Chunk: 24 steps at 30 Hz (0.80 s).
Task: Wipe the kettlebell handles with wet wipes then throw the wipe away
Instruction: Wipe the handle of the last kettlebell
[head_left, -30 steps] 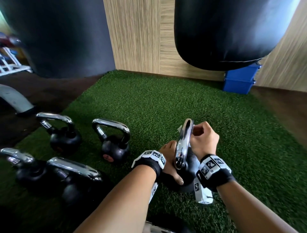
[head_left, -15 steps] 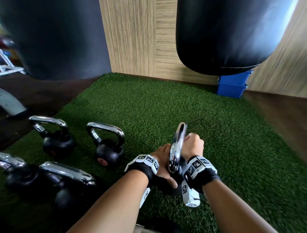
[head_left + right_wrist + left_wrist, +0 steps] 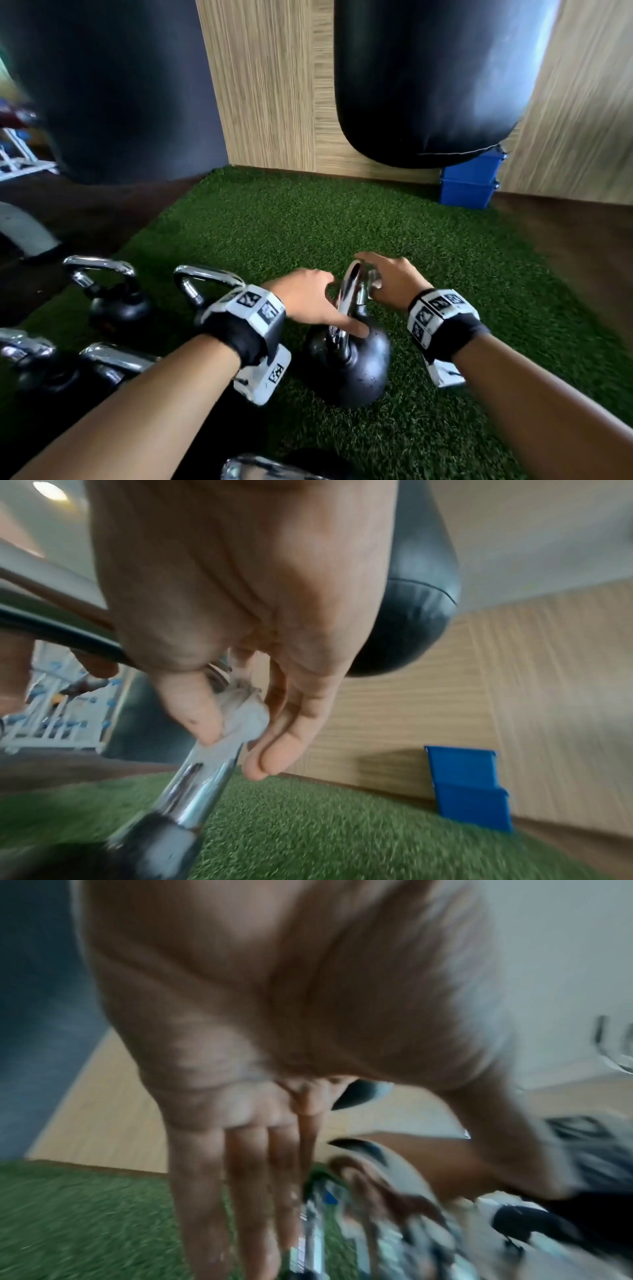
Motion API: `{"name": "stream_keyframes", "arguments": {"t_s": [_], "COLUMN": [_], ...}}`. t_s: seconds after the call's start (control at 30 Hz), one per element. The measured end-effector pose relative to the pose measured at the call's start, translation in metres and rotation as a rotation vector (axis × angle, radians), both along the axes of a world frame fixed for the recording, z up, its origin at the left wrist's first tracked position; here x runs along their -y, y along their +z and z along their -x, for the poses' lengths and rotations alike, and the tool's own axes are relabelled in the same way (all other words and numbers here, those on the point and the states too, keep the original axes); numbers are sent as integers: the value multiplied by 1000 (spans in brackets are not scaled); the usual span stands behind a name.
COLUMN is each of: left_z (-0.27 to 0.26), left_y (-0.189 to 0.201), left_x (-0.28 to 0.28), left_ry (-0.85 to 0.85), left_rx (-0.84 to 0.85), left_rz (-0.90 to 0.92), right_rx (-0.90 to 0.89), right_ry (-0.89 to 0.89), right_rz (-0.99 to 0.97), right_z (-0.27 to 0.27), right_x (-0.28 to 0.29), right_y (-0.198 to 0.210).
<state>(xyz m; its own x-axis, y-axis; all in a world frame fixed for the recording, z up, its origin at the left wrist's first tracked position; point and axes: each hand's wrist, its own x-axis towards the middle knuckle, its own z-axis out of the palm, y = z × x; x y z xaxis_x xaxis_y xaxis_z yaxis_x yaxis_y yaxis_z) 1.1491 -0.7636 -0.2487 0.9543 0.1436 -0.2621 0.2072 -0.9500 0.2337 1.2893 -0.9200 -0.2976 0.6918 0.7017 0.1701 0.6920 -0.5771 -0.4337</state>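
Note:
A black kettlebell [image 3: 352, 370] with a chrome handle [image 3: 347, 301] stands on the green turf between my hands. My right hand [image 3: 387, 279] pinches a white wet wipe [image 3: 375, 279] against the top of the handle; in the right wrist view the thumb and fingers [image 3: 270, 750] hold the wipe [image 3: 245, 721] round the chrome bar [image 3: 202, 783]. My left hand [image 3: 308, 298] lies beside the handle with straight fingers, its thumb touching the bell's top. The left wrist view is blurred and shows straight fingers [image 3: 240, 1191] next to the chrome handle [image 3: 308, 1240].
Several more chrome-handled kettlebells [image 3: 205, 291] stand on the turf [image 3: 308, 222] at left. Two black punching bags [image 3: 428, 78] hang ahead. A blue bin [image 3: 469, 185] sits by the wooden wall at back right. Dark floor borders the turf.
My right hand has slid up from the side of the handle to its top with the wipe. My left hand has lifted from the bell's body and its fingers have straightened.

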Motion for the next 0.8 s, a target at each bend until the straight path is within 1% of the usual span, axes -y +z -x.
{"name": "stream_keyframes", "arguments": {"t_s": [0.07,0.13,0.2,0.27,0.37,0.43,0.5,0.67,0.73,0.8], "left_z": [-3,-4,-5,-5,-7,-8,-10,-19,-24,-28], "left_y": [-6,-11,-14,-15,-15,-9,-1,13,17,17], "left_x": [21,32,33,32,28,19,7,-14,-20,-26], "left_ry": [23,93,148,166,148,92,-8,-240,-291,-286], "left_rx": [82,157,174,170,145,105,67,57,59,89], "left_rz": [-56,-90,-61,-27,-24,-56,-113,-247,-278,-253], "right_rx": [86,158,194,159,99,88,85,101,128,132], "right_ry": [58,113,128,112,77,37,-18,-173,-232,-259], "right_rz": [80,156,186,166,144,166,178,183,195,226], "right_z": [-1,0,1,2,2,0,1,18,30,44], "right_x": [-5,-9,-11,-11,-11,-10,-5,15,18,20], "right_y": [15,23,28,28,28,29,29,23,23,24]}}
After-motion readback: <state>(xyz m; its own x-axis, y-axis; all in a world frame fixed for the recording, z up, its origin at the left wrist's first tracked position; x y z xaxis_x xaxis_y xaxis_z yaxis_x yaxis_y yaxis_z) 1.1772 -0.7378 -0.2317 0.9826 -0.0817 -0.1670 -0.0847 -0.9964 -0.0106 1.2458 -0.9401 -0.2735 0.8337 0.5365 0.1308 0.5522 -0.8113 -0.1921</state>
